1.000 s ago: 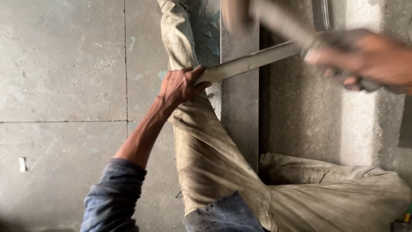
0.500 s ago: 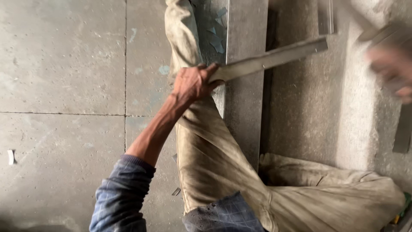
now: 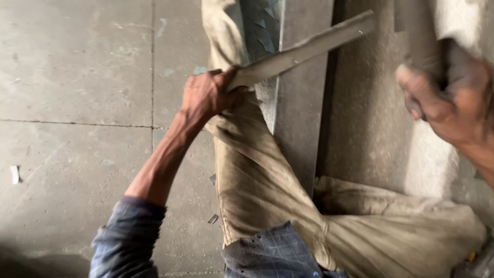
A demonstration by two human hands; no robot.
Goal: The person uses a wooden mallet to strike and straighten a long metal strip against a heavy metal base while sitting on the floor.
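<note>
- While the left hand (image 3: 208,98) was closed around the near end of a long flat metal strip (image 3: 303,51), the strip ran up and to the right, across the knee of the tan trousers (image 3: 257,170) and over a grey metal plate (image 3: 298,113) lying on the concrete floor (image 3: 77,77).
- The right hand (image 3: 447,98) was raised at the right edge, blurred; its fingers looked curled around something dark, but what it held could not be told.
- The person sat with one leg stretched along the plate and the other folded beneath, sleeves of a blue checked shirt (image 3: 123,242) showing.
- Small metal offcuts (image 3: 213,219) lay on the floor beside the thigh, and a pale scrap (image 3: 14,174) lay well apart at the left.
- Judged from this, the hold on the strip needed to be firm and low, with the wrist locked, so the far end would not swing.
- Resting the strip against the knee or plate would have steadied it best.
- Fingers were better kept back from the strip's edges and away from where the raised hand might come down.
</note>
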